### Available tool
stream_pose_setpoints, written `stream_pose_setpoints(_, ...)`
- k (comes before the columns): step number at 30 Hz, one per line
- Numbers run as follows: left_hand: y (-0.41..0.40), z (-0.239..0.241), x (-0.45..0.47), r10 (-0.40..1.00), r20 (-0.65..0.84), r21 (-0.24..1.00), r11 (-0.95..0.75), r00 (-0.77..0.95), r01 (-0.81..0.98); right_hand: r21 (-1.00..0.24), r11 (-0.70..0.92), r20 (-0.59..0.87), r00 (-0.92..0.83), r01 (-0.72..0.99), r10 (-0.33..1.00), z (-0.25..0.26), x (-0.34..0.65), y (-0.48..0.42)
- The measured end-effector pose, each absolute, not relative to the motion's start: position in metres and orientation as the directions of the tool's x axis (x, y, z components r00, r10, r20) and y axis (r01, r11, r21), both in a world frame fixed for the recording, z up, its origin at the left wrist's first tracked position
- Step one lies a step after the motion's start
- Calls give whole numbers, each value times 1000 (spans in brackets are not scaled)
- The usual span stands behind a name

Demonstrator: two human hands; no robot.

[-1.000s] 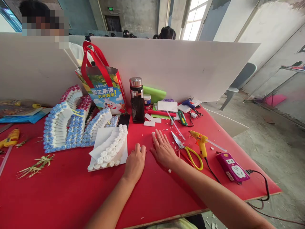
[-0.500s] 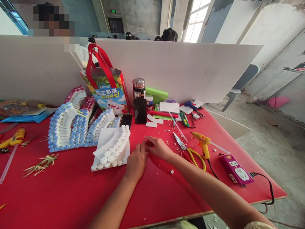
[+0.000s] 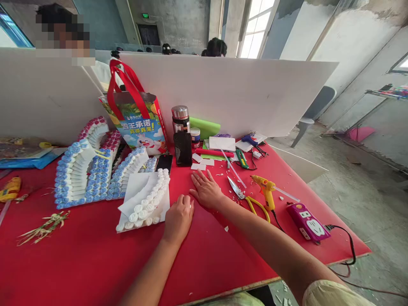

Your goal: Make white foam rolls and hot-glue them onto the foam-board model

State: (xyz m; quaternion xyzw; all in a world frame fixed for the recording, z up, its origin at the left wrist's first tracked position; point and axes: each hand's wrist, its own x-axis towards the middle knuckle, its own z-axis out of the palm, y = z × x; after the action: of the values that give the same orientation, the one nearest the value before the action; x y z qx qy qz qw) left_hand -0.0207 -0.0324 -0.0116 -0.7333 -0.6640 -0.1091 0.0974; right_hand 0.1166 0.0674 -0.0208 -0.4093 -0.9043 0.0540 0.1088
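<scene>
My left hand (image 3: 179, 217) rests on the red table with its fingers curled in. A speck of white shows at its fingertips; what it holds, if anything, is too small to name. Just ahead and to the right, my right hand (image 3: 206, 189) lies palm down with its fingers stretched out, near some small white card pieces (image 3: 198, 166). Left of my left hand is a white board (image 3: 124, 219) bearing a curved band of white rolled pieces (image 3: 149, 208). Behind it stand pieces covered in blue-and-white rolls (image 3: 78, 174).
On the right lie yellow-handled snips (image 3: 255, 206), a yellow glue gun (image 3: 267, 189) and a purple power strip (image 3: 307, 223) with its cord. A shopping bag (image 3: 140, 123), a flask (image 3: 180, 119) and a phone (image 3: 164, 163) are at the back, before a white partition (image 3: 242, 93). Dried stems (image 3: 46, 227) lie left.
My hands were together at the fingertips. Now the right hand has spread flat on the table, and the left hand sits apart with curled fingers. The view has shifted slightly right.
</scene>
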Motion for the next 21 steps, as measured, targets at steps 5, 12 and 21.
stream_pose_setpoints(5,-33,-13,-24,943,306,16,-139,128,990,-141,396,121,-382,907,916,-26,140,62)
stream_pose_setpoints(12,-32,-16,-25,937,328,43,-146,124,988,-181,245,98,-230,953,968,-21,144,101)
stream_pose_setpoints(21,-31,-17,-27,936,329,83,-157,122,984,-173,121,-83,-137,978,987,-10,119,109)
